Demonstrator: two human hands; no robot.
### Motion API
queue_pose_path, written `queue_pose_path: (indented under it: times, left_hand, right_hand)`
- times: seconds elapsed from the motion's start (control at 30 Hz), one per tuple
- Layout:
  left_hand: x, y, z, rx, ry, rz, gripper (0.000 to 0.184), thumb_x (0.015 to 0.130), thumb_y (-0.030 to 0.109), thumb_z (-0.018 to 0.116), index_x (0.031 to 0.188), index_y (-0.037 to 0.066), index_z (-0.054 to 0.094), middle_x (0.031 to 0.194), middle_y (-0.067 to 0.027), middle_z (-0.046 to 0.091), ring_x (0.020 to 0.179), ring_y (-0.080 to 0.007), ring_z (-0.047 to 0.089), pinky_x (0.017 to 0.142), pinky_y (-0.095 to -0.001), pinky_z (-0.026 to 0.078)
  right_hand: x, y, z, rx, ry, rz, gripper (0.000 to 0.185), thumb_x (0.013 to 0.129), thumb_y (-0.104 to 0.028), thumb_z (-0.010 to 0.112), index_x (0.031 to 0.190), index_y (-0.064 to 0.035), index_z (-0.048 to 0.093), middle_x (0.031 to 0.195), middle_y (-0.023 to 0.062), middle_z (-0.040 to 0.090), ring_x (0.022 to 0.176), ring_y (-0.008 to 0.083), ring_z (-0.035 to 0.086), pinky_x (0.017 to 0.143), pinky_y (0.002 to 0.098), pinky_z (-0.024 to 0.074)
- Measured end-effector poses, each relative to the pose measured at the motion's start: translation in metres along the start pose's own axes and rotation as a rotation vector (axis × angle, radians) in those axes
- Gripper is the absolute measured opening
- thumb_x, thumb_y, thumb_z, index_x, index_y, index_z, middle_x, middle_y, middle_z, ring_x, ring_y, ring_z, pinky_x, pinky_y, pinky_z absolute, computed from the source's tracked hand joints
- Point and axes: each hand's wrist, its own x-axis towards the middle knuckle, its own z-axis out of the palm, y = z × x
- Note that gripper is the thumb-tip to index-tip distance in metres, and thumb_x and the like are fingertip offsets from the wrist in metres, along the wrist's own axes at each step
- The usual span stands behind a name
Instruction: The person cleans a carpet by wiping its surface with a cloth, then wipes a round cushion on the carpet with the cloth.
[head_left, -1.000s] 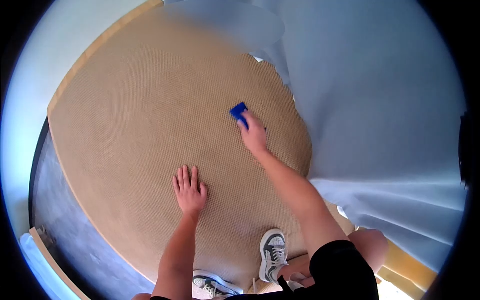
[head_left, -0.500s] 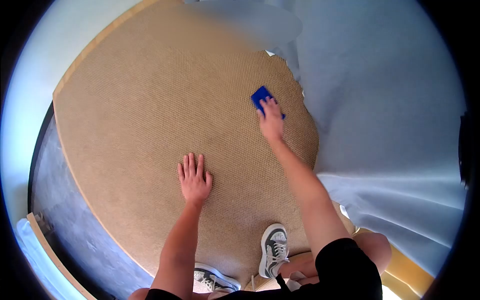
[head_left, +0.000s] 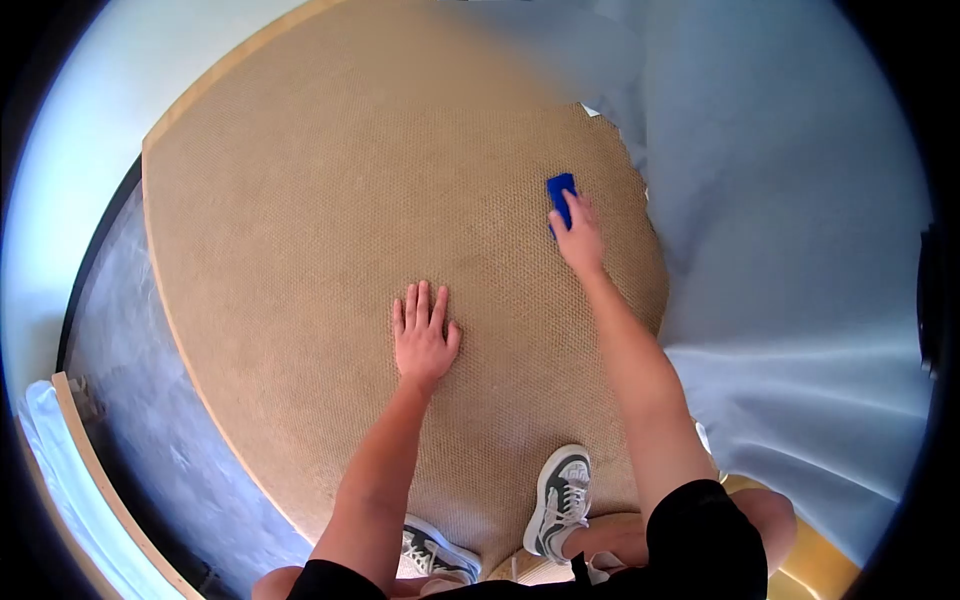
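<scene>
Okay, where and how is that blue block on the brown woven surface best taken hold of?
Probably across its long edges, coming from the near side, thumb left and fingers right. The blue block looks oblong, its length pointing away from the person, so its narrower width suits a grasp. The right hand spans it this way, leaving the far end uncovered.

A broad, creased grey-blue cloth point(head_left: 790, 250) filled your right side.
At your lower left, a thin pale wooden rail point(head_left: 96, 470) ran between a mottled blue-grey surface point(head_left: 170, 370) and light-blue fabric point(head_left: 62, 470).
</scene>
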Motion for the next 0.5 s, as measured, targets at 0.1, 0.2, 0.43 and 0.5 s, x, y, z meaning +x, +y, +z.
queue_pose_path:
  times: [0.1, 0.2, 0.43, 0.5]
  left_hand:
    - [-0.001, -0.002, 0.002, 0.000, 0.014, 0.015, 0.066, 0.100, 0.040, 0.044, 0.161, 0.018, 0.035, 0.168, -0.0131, 0.028, 0.158, -0.0298, 0.019, 0.130, -0.0506, 0.008]
    - [-0.002, -0.007, 0.008, -0.038, 0.035, 0.024, 0.065, 0.101, 0.041, 0.043, 0.161, 0.017, 0.035, 0.168, -0.0133, 0.028, 0.158, -0.0300, 0.018, 0.130, -0.0504, 0.008]
    - [-0.066, -0.047, -0.008, -0.115, 0.095, -0.074, 0.063, 0.099, 0.033, 0.052, 0.156, 0.009, 0.041, 0.165, -0.0165, 0.034, 0.155, -0.0333, 0.025, 0.129, -0.0514, 0.014]
    - [-0.099, -0.071, -0.016, -0.069, 0.084, -0.097, 0.062, 0.099, 0.032, 0.052, 0.156, 0.009, 0.042, 0.164, -0.0165, 0.036, 0.155, -0.0338, 0.026, 0.129, -0.0513, 0.015]
  right_hand:
    - [-0.014, 0.000, 0.023, -0.036, -0.109, -0.024, 0.057, 0.101, -0.034, 0.060, 0.151, -0.0087, 0.048, 0.161, 0.0182, 0.040, 0.151, 0.0391, 0.032, 0.125, 0.0463, 0.0270]
    - [-0.045, -0.037, 0.046, -0.017, -0.084, -0.134, 0.053, 0.099, -0.023, 0.062, 0.148, -0.0060, 0.050, 0.159, 0.0191, 0.043, 0.150, 0.0399, 0.035, 0.124, 0.0478, 0.0273]
    - [-0.114, -0.144, 0.067, 0.114, -0.265, -0.266, 0.052, 0.098, -0.022, 0.063, 0.145, -0.0043, 0.052, 0.156, 0.0209, 0.047, 0.147, 0.0381, 0.039, 0.123, 0.0477, 0.0288]
    - [-0.111, -0.152, 0.068, 0.303, -0.291, -0.161, 0.046, 0.101, -0.024, 0.061, 0.142, -0.0023, 0.055, 0.153, 0.0221, 0.050, 0.146, 0.0381, 0.041, 0.121, 0.0479, 0.0317]
